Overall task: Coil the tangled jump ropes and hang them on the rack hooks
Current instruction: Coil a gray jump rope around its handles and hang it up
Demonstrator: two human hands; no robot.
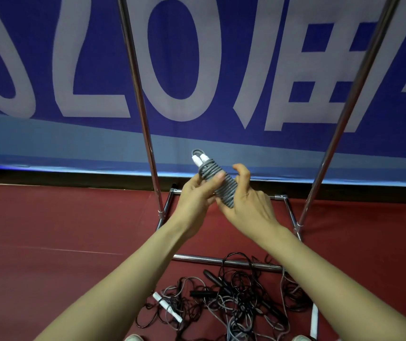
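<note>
Jump ropes appear in two places in front of a blue banner (98, 57) with large pale lettering, which fills the background above a dark red floor (49, 230). A metal rack (140, 94) stands on that floor, its two shiny uprights rising out of view and its base bars forming a frame near the banner's foot. Just in front of the nearest base bar lies a tangled heap of ropes (234, 299), black and grey cords looped over one another, with black handles among them and a white handle (166, 306) at its left edge. Above the heap, between the uprights, both bare arms reach forward. The left hand (197, 195) grasps a coiled grey rope (221, 183), its thumb lying across the windings. The right hand (248, 205) holds the bundle's lower end, fingers curled against its right side. The bundle tilts up to the left, wound tightly round itself, and two white handle tips (198, 159) poke out at its top.
</note>
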